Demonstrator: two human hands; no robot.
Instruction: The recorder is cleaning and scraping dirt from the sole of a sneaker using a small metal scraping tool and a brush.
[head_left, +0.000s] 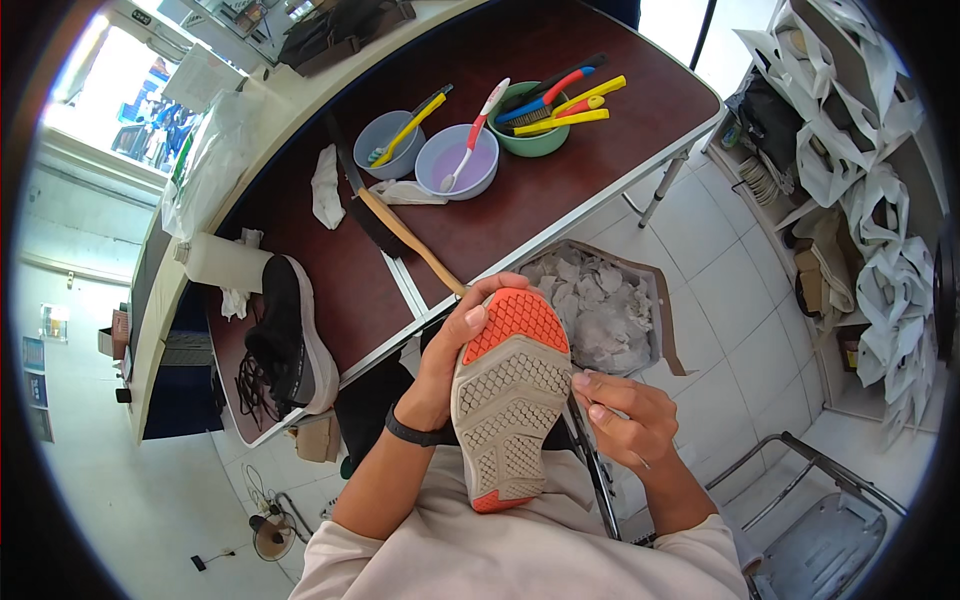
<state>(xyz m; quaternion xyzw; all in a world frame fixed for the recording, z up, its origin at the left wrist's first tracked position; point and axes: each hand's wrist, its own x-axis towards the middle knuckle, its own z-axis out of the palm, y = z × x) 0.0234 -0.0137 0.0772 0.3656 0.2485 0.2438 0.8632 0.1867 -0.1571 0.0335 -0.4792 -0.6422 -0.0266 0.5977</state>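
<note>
My left hand (439, 356) grips a shoe by its toe end and side, with the sole (510, 405) turned up towards me. That sole is beige with a diamond-pattern tread and orange patches at toe and heel. The shoe's upper is hidden beneath it. At the sole's right edge, my right hand (634, 420) pinches a thin tool, mostly covered by the fingers; its slim end shows below the palm. A second shoe (289, 345), black with a pale sole, lies on the dark red table (600, 180) to the left, black laces (255, 386) beside it.
A wooden-handled brush (420, 247) reaches the table edge. Behind it stand a blue-grey bowl (367, 139), a lavender bowl (472, 187) of liquid and a green bowl (536, 146), all holding brushes. A carton (664, 300) of crumpled paper is below; a metal-framed chair (825, 532) stands right.
</note>
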